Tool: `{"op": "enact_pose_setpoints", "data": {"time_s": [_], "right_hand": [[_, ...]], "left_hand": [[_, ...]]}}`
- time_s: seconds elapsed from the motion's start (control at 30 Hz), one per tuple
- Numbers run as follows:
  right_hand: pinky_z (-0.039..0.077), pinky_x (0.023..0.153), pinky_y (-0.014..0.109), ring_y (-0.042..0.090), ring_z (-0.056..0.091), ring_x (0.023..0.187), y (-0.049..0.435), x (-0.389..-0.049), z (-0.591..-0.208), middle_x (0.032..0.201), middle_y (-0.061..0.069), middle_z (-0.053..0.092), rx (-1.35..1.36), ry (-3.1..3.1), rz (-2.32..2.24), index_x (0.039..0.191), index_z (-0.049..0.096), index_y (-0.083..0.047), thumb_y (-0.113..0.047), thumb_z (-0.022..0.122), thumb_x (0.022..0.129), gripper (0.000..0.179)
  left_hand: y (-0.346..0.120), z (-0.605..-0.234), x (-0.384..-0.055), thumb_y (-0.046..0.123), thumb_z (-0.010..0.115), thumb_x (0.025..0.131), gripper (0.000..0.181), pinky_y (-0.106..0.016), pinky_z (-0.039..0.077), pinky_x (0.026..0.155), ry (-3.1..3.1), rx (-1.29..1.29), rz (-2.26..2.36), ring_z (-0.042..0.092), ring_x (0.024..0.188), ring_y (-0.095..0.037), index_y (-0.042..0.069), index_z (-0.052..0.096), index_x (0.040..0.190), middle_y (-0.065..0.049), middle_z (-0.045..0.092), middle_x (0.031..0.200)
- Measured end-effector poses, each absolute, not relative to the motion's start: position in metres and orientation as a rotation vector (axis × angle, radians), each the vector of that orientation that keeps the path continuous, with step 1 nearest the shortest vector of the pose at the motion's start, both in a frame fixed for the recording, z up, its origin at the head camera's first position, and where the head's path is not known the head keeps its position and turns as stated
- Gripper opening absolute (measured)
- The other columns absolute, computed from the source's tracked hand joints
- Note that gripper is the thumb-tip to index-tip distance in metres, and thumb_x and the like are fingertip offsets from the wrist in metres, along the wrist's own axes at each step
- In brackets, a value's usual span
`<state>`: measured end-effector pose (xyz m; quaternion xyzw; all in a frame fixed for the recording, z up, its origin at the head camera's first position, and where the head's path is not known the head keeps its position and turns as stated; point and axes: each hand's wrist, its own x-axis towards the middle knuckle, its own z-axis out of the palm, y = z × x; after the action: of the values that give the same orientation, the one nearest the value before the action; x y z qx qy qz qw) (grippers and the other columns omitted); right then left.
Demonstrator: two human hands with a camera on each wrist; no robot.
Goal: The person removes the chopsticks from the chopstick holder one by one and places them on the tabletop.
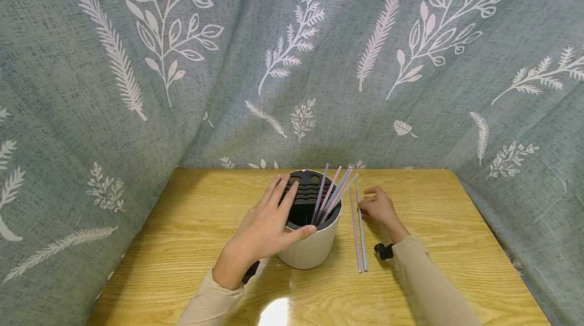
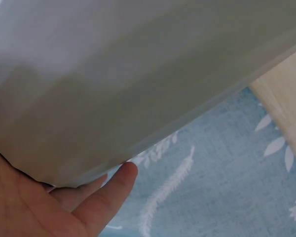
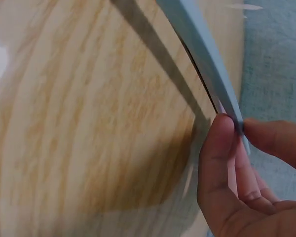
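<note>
At the left, the person's left hand (image 1: 268, 224) spreads loose, fairly straight fingers over the rim of a round, off-white container (image 1: 305, 256) with a black slotted insert (image 1: 311, 190), gripping nothing; pressing down there unevenly could tip it. Thin purple, pink and bluish sticks (image 1: 336, 196) lean toward its right side, where a knock could scatter them. Just right of it, a slim purple stick (image 1: 356, 234) lies on the yellowish wooden table (image 1: 456, 245). Beside that, the right hand (image 1: 379, 208) pinches a slim pale-blue stick (image 1: 362, 234) near its far end; such an off-centre hold could let it swing or nudge its neighbour.
</note>
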<state>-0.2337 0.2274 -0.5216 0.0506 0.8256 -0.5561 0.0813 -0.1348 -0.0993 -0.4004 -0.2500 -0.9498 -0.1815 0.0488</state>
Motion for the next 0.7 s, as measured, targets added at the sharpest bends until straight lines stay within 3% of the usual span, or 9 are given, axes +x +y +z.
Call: {"op": "enact_pose_setpoints", "data": {"time_s": [0.47, 0.7], "right_hand": [[0.059, 0.065, 0.038, 0.029, 0.072, 0.074, 0.22, -0.234, -0.523, 0.101, 0.026, 0.07, 0.12, 2.52, -1.585, 0.133, 0.044, 0.011, 0.004, 0.064, 0.093, 0.045], [0.058, 0.076, 0.046, 0.041, 0.068, 0.091, 0.211, -0.215, -0.49, 0.107, 0.024, 0.067, -0.005, 2.548, -1.811, 0.135, 0.049, 0.006, -0.002, 0.065, 0.097, 0.042]], "left_hand": [[-0.1, -0.4, -0.134, 0.085, 0.034, 0.088, 0.104, -0.058, 0.043, 0.1, -2.904, -0.76, -0.555, -0.005, 0.152, -0.022, 0.014, 0.016, 0.162, -0.004, 0.001, 0.167], [-0.1, -0.399, -0.135, 0.084, 0.034, 0.088, 0.104, -0.057, 0.044, 0.1, -2.89, -0.77, -0.557, -0.001, 0.152, -0.024, 0.013, 0.017, 0.162, -0.005, 0.002, 0.167]]}}
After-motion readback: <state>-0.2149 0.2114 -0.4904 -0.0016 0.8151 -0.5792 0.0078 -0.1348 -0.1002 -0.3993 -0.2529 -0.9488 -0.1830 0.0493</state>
